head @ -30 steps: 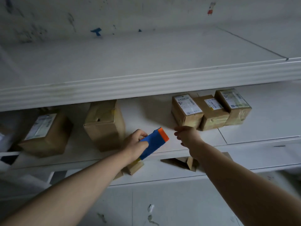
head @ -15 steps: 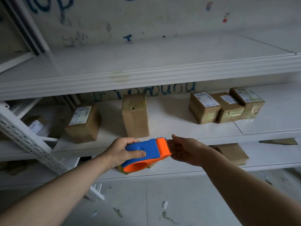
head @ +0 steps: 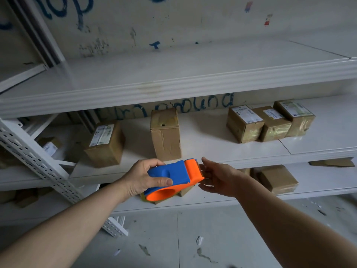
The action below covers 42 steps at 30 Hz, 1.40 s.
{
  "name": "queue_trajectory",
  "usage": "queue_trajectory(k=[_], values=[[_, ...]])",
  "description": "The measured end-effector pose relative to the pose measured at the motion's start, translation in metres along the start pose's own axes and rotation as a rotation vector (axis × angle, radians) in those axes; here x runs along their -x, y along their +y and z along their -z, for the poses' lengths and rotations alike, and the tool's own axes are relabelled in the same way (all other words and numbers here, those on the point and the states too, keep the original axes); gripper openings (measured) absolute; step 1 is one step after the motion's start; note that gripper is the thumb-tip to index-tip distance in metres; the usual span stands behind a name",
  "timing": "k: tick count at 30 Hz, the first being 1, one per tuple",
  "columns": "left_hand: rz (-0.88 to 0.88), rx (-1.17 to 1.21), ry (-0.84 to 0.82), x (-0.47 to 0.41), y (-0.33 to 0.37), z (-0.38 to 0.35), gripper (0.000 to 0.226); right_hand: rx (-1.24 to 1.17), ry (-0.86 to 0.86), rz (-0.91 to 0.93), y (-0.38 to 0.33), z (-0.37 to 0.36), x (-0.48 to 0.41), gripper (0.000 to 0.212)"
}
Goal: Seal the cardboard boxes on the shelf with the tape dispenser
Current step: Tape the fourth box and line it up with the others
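Just in front of the upright box (head: 165, 135), the left hand (head: 142, 176) gripped the tape dispenser (head: 170, 174), drawn back off the shelf (head: 202, 136) — the right hand (head: 222, 176), fingers loose, had joined its orange end; taping not begun.

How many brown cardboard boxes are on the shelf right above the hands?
5. One labelled brown cardboard box stands left, one tall plain box in the middle, and three at right: left box, centre box, right box. Another may sit in the dim far-left corner.

Blue-and-orange tape dispenser (head: 174, 177) tilted before the shelf (head: 208, 144); brown cardboard boxes (head: 244, 123) (most labelled) stand on it
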<state>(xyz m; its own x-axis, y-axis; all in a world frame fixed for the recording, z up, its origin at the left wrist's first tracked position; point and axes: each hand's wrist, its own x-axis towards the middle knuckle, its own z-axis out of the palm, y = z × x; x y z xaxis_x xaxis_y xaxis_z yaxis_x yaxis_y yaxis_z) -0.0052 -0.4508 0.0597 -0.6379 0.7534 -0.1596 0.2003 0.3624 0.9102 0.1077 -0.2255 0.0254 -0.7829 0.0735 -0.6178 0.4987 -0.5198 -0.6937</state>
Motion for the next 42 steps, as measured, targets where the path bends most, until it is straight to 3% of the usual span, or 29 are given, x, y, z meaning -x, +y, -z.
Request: queue_trajectory(k=[16,19,21,24,26,29,32,37,42], values=[[-0.008,0.104,0.015,-0.001,0.001,0.002,0.087,-0.128,-0.211,0.105,0.007,0.009,0.004,0.011],[0.009,0.09,-0.019,-0.002,0.002,0.003,0.086,0.041,-0.129,0.116,0.006,0.01,-0.005,0.022],[0.018,0.057,-0.029,-0.002,0.002,0.005,0.085,0.112,-0.019,0.148,0.002,0.01,-0.01,0.018],[0.041,0.014,-0.021,0.001,-0.001,0.011,0.085,-0.011,0.142,0.206,-0.012,0.022,-0.005,0.013],[0.066,0.061,0.019,0.001,-0.006,0.015,0.087,-0.021,0.111,0.154,-0.018,0.031,-0.001,0.017],[0.078,0.119,0.052,-0.002,-0.006,0.015,0.089,0.154,-0.048,0.027,-0.015,0.025,-0.001,0.04],[0.073,0.105,0.04,-0.008,-0.001,0.01,0.089,0.115,-0.218,0.01,-0.01,0.004,-0.001,0.035],[0.067,0.115,0.03,-0.008,-0.003,0.008,0.094,0.012,-0.153,0.047,-0.011,0.004,0.0,0.021],[0.068,0.097,0.001,-0.011,-0.006,0.008,0.094,0.104,-0.103,0.042,-0.011,0.003,-0.003,0.017]])
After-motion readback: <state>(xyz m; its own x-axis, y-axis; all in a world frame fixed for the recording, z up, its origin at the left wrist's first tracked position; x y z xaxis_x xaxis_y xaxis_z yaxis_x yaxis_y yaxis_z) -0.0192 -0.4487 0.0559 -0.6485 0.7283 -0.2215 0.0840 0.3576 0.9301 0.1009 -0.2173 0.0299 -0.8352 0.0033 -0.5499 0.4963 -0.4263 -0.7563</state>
